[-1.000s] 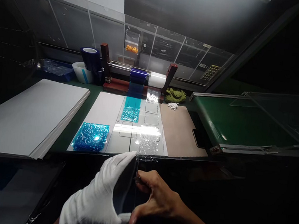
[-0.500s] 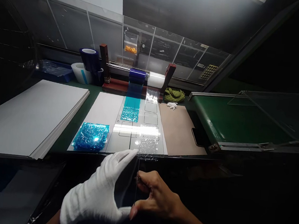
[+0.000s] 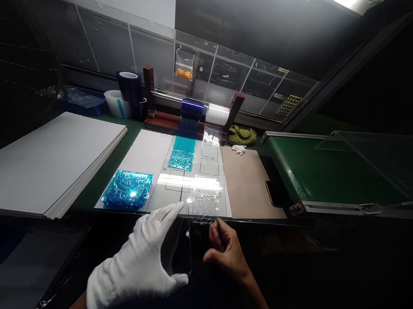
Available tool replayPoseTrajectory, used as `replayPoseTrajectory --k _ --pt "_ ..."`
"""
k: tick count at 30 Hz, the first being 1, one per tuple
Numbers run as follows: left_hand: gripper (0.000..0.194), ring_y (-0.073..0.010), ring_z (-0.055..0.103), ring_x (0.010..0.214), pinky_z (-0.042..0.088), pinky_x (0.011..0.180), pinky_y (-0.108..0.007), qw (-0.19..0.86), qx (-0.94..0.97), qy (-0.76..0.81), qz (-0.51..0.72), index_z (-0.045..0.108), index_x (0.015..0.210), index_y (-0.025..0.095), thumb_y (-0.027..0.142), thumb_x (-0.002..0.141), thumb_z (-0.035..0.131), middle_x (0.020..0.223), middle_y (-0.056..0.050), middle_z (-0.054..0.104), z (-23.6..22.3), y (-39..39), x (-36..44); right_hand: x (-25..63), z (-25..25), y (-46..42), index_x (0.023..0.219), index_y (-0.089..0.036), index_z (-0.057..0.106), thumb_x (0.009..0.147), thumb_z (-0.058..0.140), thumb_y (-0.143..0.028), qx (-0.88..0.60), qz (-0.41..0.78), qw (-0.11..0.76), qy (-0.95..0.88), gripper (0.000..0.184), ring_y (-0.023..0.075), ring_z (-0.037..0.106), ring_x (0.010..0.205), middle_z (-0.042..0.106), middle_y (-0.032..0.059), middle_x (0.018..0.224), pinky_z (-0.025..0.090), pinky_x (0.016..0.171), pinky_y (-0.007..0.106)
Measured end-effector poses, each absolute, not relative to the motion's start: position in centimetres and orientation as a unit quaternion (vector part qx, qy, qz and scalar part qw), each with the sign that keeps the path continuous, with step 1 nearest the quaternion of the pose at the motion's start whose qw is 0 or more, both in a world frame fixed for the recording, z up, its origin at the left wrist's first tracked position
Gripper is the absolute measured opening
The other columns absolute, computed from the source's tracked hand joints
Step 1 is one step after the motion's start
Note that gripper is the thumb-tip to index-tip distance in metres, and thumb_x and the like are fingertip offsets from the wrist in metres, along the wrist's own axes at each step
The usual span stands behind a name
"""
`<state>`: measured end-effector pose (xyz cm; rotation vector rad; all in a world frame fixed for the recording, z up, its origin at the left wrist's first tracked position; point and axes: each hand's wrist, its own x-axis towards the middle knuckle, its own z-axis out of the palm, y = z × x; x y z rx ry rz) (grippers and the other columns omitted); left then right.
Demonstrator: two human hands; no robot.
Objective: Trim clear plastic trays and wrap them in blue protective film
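Note:
My left hand (image 3: 139, 260), in a white glove, grips a thin clear panel (image 3: 188, 236) by its edges between fingers and thumb. The panel is tilted and seen nearly edge-on in front of the bench. Just to its right, apart from it, is my bare right hand (image 3: 227, 251). Its fingers are curled in; whatever they hold, if anything, is hidden. Beyond both hands, a strip of blue film (image 3: 182, 154) and a strip of clear film (image 3: 205, 198) lie over a sheet with printed outlines (image 3: 168, 199).
A blue film roll (image 3: 192, 109) and a white roll (image 3: 218, 114) hang on a rod stand. Blue film pieces (image 3: 127, 189) lie left, beside a stack of white sheets (image 3: 50, 162). Brown board (image 3: 246, 183), a phone (image 3: 273, 193) and a green conveyor belt (image 3: 323, 171) are right.
My right hand has come off the panel and moved right and slightly up. The panel, still in my left hand, has tilted. The view has shifted slightly.

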<state>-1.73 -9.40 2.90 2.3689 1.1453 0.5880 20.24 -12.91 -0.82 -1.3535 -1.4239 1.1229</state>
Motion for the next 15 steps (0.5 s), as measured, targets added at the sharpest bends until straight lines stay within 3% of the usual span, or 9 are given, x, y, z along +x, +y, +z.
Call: replayPoseTrajectory --k 2,4,7,10,12,15 --pt "0.119 -0.0401 0.033 0.128 0.031 0.104 -0.057 0.25 0.839 0.435 0.211 0.009 0.146 0.024 0.056 0.051 0.073 0.143 -0.015 0.033 2.2 -9.2 -1.9 22.6 -3.2 -11.1 0.08 -0.022 0.043 0.077 0.06 -0.044 -0.61 0.42 0.341 -0.578 0.028 0.0095 0.04 0.059 0.04 -0.0055 0.068 0.036 0.055 0.021" --pt "0.121 -0.0415 0.031 0.13 0.031 0.103 -0.06 0.329 0.8 0.459 0.203 0.008 0.147 0.025 0.055 0.051 0.075 0.146 -0.016 0.029 1.2 -9.1 -2.6 25.3 -5.9 -9.1 0.1 -0.021 0.047 0.086 0.046 -0.028 -0.715 0.336 0.199 -0.58 0.016 0.0121 0.051 0.071 0.051 -0.0021 0.078 0.041 0.066 0.022" --pt "0.112 -0.037 0.041 0.126 0.041 0.095 -0.055 0.531 0.696 0.447 0.186 0.01 0.145 0.034 0.042 0.055 0.076 0.144 -0.013 0.033 -0.8 -8.9 -3.9 29.7 -8.8 -6.4 0.105 -0.015 0.051 0.081 0.039 -0.007 -0.795 0.259 0.116 -0.537 0.028 0.0166 0.055 0.085 0.057 0.0071 0.093 0.041 0.075 0.027" --pt "0.099 -0.0301 0.048 0.121 0.045 0.093 -0.049 0.662 0.594 0.416 0.189 0.012 0.145 0.036 0.035 0.064 0.069 0.14 -0.012 0.039 -2.3 -9.0 -4.1 33.6 -9.2 -4.2 0.106 -0.011 0.054 0.077 0.041 0.0 -0.839 0.204 0.073 -0.5 0.034 0.0207 0.056 0.092 0.057 0.0135 0.1 0.04 0.079 0.031" --pt "0.1 -0.0279 0.051 0.116 0.043 0.095 -0.048 0.653 0.563 0.466 0.199 0.007 0.146 0.028 0.039 0.067 0.066 0.135 -0.015 0.042 -2.5 -9.0 -3.1 35.5 -8.3 -2.7 0.112 -0.01 0.053 0.078 0.041 0.0 -0.853 0.169 0.057 -0.491 0.037 0.0243 0.055 0.1 0.055 0.0174 0.108 0.04 0.083 0.034" --pt "0.112 -0.0294 0.052 0.114 0.042 0.095 -0.047 0.518 0.587 0.584 0.215 -0.007 0.146 0.02 0.052 0.066 0.066 0.135 -0.019 0.039 -2.0 -8.6 -0.7 36.3 -6.5 -1.1 0.127 -0.008 0.043 0.082 0.046 -0.007 -0.849 0.123 0.057 -0.51 0.046 0.0298 0.046 0.116 0.047 0.0218 0.124 0.038 0.091 0.039"
